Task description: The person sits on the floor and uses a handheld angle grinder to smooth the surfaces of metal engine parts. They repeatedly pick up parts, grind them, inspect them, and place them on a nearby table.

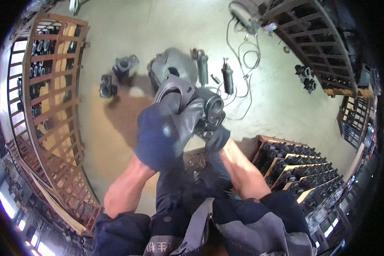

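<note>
Curving, matte grey metal casting (187, 96), flanged

Your left glove (166, 128) is navy and black, your metal casting (187, 91) dark grey, the floor (286, 113) pale greenish grey, the slatted crate (63, 18) rusty brown.

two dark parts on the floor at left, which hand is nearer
Left: the left hand is to the right of the two dark parts; the right hand is farther right.
</note>
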